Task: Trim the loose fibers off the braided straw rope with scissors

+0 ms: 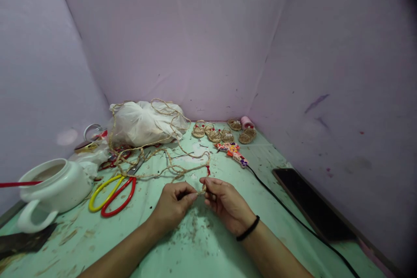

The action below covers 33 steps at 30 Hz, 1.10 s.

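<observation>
Near the middle of the green table, a small loop of tan braided twine [202, 190] is held between both hands. My left hand [177, 203] pinches its left side, with fingers closed. On the other side my right hand [224, 202], with a black band at the wrist, grips the loop between thumb and fingers. Just beyond the hands lies a long braided cord [169, 167] with a bit of red near its right bend. It winds left over a white plastic bag [146, 122]. Scissors [119, 195] with one yellow and one red handle lie left of my left hand.
Several small woven sandals [215, 134] and a pink spool [246, 123] stand at the back. A patterned glue gun [233, 152] trails a black cable rightward. A dark phone [312, 204] lies right, a white pot [61, 186] left. Scraps litter the green table [182, 256].
</observation>
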Tool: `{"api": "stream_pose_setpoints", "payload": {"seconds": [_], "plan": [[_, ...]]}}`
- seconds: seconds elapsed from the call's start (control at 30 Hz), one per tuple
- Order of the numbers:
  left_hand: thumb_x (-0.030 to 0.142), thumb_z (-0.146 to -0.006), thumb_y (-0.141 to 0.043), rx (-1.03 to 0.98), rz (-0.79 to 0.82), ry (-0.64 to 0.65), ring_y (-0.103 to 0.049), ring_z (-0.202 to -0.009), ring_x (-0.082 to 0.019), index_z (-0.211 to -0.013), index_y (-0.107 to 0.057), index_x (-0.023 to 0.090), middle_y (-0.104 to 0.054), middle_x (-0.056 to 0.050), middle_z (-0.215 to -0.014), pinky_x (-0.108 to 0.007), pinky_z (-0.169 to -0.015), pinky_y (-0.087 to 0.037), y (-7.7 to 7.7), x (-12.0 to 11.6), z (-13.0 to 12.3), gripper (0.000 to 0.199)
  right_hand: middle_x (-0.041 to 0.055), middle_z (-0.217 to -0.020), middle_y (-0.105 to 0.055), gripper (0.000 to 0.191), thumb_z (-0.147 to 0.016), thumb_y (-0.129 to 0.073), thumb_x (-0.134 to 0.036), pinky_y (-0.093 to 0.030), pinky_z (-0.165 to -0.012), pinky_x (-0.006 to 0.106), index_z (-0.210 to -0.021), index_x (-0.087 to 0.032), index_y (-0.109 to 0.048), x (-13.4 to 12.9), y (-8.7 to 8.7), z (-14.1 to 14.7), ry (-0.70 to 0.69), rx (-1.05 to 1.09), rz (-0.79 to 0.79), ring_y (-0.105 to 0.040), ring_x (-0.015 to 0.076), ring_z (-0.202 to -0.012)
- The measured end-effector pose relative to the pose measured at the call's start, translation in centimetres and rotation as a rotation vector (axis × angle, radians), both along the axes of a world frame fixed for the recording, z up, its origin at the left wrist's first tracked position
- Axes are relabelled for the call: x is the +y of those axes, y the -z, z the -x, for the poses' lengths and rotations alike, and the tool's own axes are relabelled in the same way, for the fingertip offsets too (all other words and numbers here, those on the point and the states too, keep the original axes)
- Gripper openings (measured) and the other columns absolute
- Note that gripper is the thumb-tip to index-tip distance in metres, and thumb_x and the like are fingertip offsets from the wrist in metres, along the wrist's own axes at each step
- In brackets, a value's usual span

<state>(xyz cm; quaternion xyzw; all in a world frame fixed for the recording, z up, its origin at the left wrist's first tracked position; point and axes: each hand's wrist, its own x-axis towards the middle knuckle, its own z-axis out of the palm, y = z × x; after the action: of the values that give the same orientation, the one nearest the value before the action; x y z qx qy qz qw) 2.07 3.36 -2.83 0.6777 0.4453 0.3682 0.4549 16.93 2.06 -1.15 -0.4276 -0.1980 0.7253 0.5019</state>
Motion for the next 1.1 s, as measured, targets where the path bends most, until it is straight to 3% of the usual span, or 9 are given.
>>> {"api": "stream_pose_setpoints", "payload": {"seconds": [0.1,0.27,0.4,0.5,0.57,0.67,0.73,0.9,1.1], "plan": [[0.022,-0.068,-0.056,0.053,-0.066,0.004,-0.042,-0.049,-0.008,-0.058,-0.059,0.013,-0.051,0.003,-0.051,-0.02,-0.048,-0.031,-0.3,0.1,0.3,0.014,-0.0038,-0.05,-0.051,0.021,-0.063,-0.07,-0.022,-0.046,-0.041,0.013,-0.078,-0.009,-0.065,0.1,-0.1,-0.2,-0.069,0.012,-0.006,-0.046,0.0032,-0.041],[0.015,-0.071,-0.056,0.178,-0.313,0.066,-0.053,-0.059,-0.011,-0.065,-0.064,0.014,-0.06,-0.001,-0.061,-0.022,-0.058,-0.038,-1.3,0.6,1.3,0.01,-0.005,-0.05,-0.048,0.02,-0.061,-0.071,-0.02,-0.047,-0.042,0.014,-0.077,-0.009,-0.067,0.3,0.0,-0.7,-0.161,-0.053,0.023,-0.041,0.0021,-0.04],[0.013,-0.074,-0.054,0.113,-0.456,0.156,-0.054,-0.066,-0.012,-0.07,-0.063,0.014,-0.06,-0.003,-0.067,-0.023,-0.063,-0.041,-1.8,1.2,1.9,0.01,-0.004,-0.052,-0.048,0.022,-0.057,-0.072,-0.02,-0.046,-0.043,0.013,-0.075,-0.009,-0.067,0.3,0.1,-1.0,-0.252,-0.046,0.039,-0.041,0.0025,-0.042],[0.014,-0.073,-0.057,0.097,-0.485,0.151,-0.052,-0.063,-0.011,-0.066,-0.061,0.013,-0.056,-0.002,-0.064,-0.023,-0.06,-0.04,-1.8,1.4,2.1,0.007,-0.0034,-0.054,-0.047,0.024,-0.055,-0.074,-0.025,-0.046,-0.043,0.013,-0.071,-0.008,-0.067,0.2,0.1,-1.1,-0.333,-0.042,0.007,-0.039,0.0025,-0.044],[0.014,-0.071,-0.059,0.114,-0.475,0.105,-0.05,-0.059,-0.01,-0.075,-0.061,0.014,-0.055,0.0,-0.063,-0.022,-0.056,-0.04,-1.7,1.4,2.3,0.005,-0.0039,-0.053,-0.044,0.026,-0.054,-0.075,-0.028,-0.046,-0.043,0.014,-0.069,-0.009,-0.067,0.2,0.0,-1.1,-0.371,-0.063,-0.018,-0.036,0.0025,-0.044],[0.014,-0.072,-0.057,0.152,-0.471,0.11,-0.049,-0.058,-0.009,-0.107,-0.054,0.016,-0.055,0.001,-0.066,-0.02,-0.054,-0.04,-1.8,1.2,2.5,0.035,-0.0041,-0.053,-0.042,0.03,-0.055,-0.074,-0.033,-0.047,-0.045,0.016,-0.072,-0.009,-0.067,0.1,-0.1,-1.2,-0.403,-0.125,-0.074,-0.034,0.003,-0.045],[0.015,-0.075,-0.055,0.206,-0.519,0.17,-0.051,-0.062,-0.01,-0.118,-0.048,0.019,-0.056,0.0,-0.071,-0.022,-0.058,-0.042,-1.9,1.1,2.7,0.044,-0.0036,-0.054,-0.042,0.031,-0.057,-0.073,-0.036,-0.047,-0.046,0.017,-0.073,-0.01,-0.068,0.0,-0.1,-1.2,-0.424,-0.17,-0.13,-0.034,0.0038,-0.047],[0.015,-0.081,-0.048,0.284,-0.631,0.293,-0.054,-0.068,-0.012,-0.095,-0.063,0.015,-0.059,-0.006,-0.075,-0.023,-0.061,-0.043,-2.5,1.2,2.7,0.021,-0.0052,-0.051,-0.037,0.029,-0.061,-0.069,-0.04,-0.045,-0.047,0.019,-0.065,-0.012,-0.067,-0.3,-0.4,-1.2,-0.472,-0.245,-0.23,-0.032,0.0045,-0.046],[0.014,-0.081,-0.047,0.248,-0.684,0.183,-0.054,-0.068,-0.012,-0.084,-0.063,0.015,-0.059,-0.006,-0.075,-0.023,-0.061,-0.042,-2.0,1.6,2.8,0.016,0.0013,-0.066,-0.059,0.032,-0.063,-0.066,-0.041,-0.041,-0.054,0.021,-0.081,-0.015,-0.07,0.1,-0.8,-1.4,-0.335,-0.473,-0.38,-0.049,0.01,-0.059]]}}
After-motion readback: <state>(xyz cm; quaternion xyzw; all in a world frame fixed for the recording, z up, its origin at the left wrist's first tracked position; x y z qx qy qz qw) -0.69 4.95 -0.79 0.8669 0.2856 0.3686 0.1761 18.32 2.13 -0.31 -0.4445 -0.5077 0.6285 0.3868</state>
